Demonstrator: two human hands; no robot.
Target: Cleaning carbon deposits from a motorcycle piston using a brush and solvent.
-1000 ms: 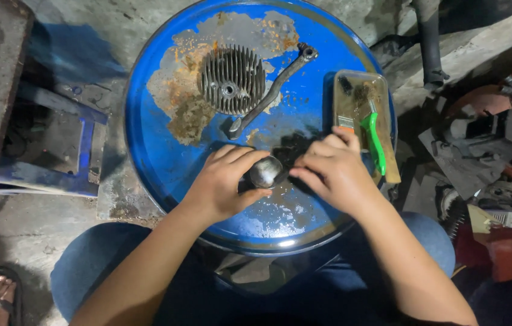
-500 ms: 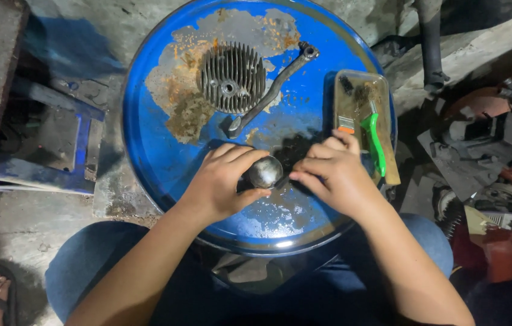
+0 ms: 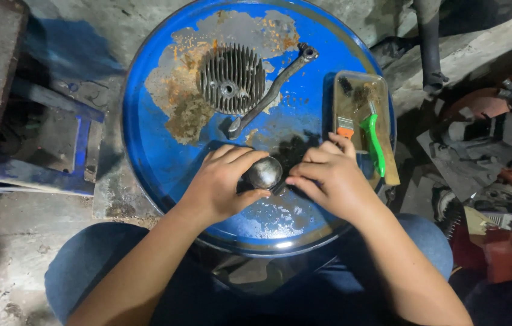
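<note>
While the blue drum lid [image 3: 147,139] serves as our bench, we list what lies on it from the hands outward.

Item one: left hand [image 3: 222,184], curled shut around a small rounded grey metal part, probably a piston [image 3: 264,172], thumb below and fingers over the top. We judge that this grip steadies the part against turning, its domed crown facing up toward us.

Item two: right hand [image 3: 328,178], fingers bent and drawn together, tips pressed at the piston's three o'clock side. Whether it pinches a small tool or only the part itself we cannot tell; the fingertips hide that spot. The piston sits just above the lid, near its six o'clock edge, between both hands.

Item three: a finned cylinder head [image 3: 231,78], round and grey, lying flat at twelve o'clock from the hands, on a rusted bare patch of the lid.

Item four: a long bent metal lever [image 3: 271,93], lying diagonally just beside the cylinder head, one end at one o'clock, the other pointing down toward the left hand.

Item five: a shallow clear tray [image 3: 343,87] at two o'clock, dirty inside, holding a paintbrush [image 3: 345,124] and a green-handled brush [image 3: 375,142], kept within easy reach of the right hand, which touches the tray's lower corner.

Item six: scrap parts [image 3: 479,157] heaped on the floor at three o'clock, well apart.
</note>
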